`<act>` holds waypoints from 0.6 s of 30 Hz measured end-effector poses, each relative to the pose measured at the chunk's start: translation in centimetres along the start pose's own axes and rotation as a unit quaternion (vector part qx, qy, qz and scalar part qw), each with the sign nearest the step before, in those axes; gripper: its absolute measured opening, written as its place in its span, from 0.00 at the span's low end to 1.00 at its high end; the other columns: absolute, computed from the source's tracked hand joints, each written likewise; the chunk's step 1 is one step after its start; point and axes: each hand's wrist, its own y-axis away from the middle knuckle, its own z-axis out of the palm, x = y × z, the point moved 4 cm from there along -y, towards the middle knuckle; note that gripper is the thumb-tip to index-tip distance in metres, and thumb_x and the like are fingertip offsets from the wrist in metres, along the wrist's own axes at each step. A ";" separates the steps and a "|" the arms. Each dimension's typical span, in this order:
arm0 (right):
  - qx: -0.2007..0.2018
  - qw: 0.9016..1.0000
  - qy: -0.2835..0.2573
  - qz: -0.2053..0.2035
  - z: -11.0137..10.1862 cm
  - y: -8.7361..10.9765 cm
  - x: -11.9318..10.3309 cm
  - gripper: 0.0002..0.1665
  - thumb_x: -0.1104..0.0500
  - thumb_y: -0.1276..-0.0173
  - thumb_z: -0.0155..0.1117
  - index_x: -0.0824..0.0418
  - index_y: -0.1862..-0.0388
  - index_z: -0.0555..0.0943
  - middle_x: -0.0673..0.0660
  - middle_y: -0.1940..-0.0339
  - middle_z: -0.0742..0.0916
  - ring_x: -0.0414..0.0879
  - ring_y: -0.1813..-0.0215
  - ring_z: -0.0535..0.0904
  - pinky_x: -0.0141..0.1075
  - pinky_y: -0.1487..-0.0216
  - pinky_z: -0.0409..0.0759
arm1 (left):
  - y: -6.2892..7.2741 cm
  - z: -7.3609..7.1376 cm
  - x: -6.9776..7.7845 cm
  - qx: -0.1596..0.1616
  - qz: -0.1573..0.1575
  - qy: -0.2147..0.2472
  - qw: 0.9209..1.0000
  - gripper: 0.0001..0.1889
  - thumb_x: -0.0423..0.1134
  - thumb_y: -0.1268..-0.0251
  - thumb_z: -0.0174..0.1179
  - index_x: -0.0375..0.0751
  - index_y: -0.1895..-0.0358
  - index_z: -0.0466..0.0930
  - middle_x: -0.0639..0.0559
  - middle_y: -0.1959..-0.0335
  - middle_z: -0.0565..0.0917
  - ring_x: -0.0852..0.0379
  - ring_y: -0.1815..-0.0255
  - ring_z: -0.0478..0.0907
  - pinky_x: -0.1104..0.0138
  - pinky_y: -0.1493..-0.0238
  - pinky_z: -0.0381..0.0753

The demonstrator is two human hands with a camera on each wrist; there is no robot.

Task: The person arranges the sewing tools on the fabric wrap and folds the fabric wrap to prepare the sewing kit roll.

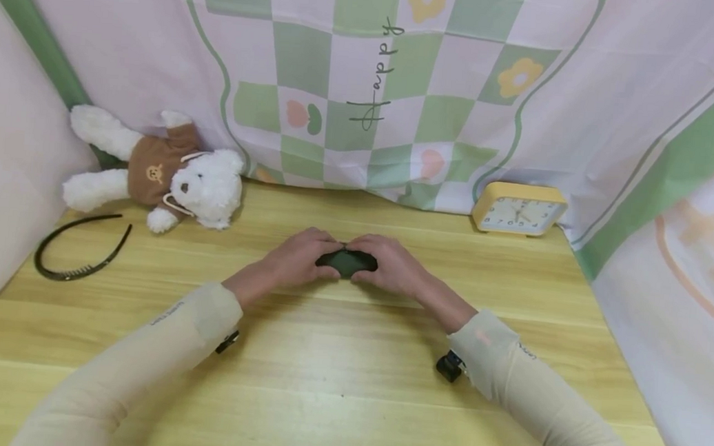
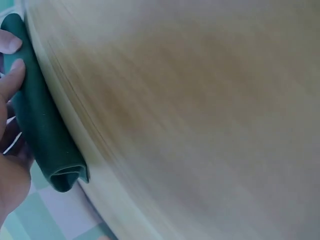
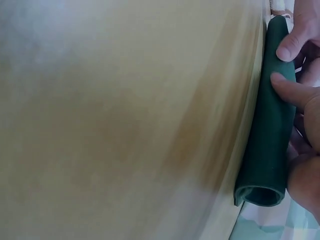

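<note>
Both hands hold a dark green rolled-up sheet (image 1: pixel 347 264) near the middle of the wooden table. My left hand (image 1: pixel 295 258) grips it from the left and my right hand (image 1: pixel 399 266) from the right, the thumbs close together on the near side and the fingers behind. In the left wrist view the roll (image 2: pixel 45 125) is a smooth tube with a curled, hollow end and a loose edge turned out. The right wrist view shows the roll's (image 3: pixel 267 135) other end, also hollow, with layers wound inside. The hands cover most of its far side.
A white plush dog (image 1: pixel 204 188) in a brown top lies at the back left, with a black headband (image 1: pixel 73 274) in front of it. At the back right stands a yellow alarm clock (image 1: pixel 519 209). A checked curtain (image 1: pixel 356 64) hangs behind the table (image 1: pixel 335 360).
</note>
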 end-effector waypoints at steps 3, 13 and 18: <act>0.008 1.000 -0.011 -0.001 0.1 0.0 0.0 0.30 0.59 0.36 0.77 0.66 0.37 0.80 0.61 0.39 0.83 0.55 0.37 0.79 0.48 0.38 0.77 | 0.0 0.0 -0.1 0.010 -0.014 0.025 1.000 0.29 0.50 0.34 0.69 0.37 0.36 0.79 0.44 0.41 0.82 0.46 0.40 0.77 0.56 0.40 0.76; 0.045 0.993 -0.109 0.030 0.2 -0.2 0.4 0.20 0.61 0.28 0.69 0.62 0.39 0.81 0.58 0.42 0.85 0.51 0.40 0.80 0.46 0.41 0.78 | 0.2 0.0 -0.3 0.027 -0.026 0.050 0.998 0.30 0.49 0.35 0.70 0.39 0.34 0.77 0.44 0.39 0.81 0.47 0.39 0.77 0.56 0.38 0.75; 0.086 0.985 -0.134 0.064 0.2 -0.4 0.5 0.13 0.64 0.24 0.62 0.61 0.45 0.85 0.57 0.47 0.88 0.50 0.43 0.83 0.46 0.43 0.80 | 0.2 0.0 -0.3 0.033 -0.027 0.062 0.997 0.28 0.48 0.35 0.70 0.41 0.36 0.75 0.45 0.42 0.81 0.48 0.42 0.78 0.55 0.41 0.76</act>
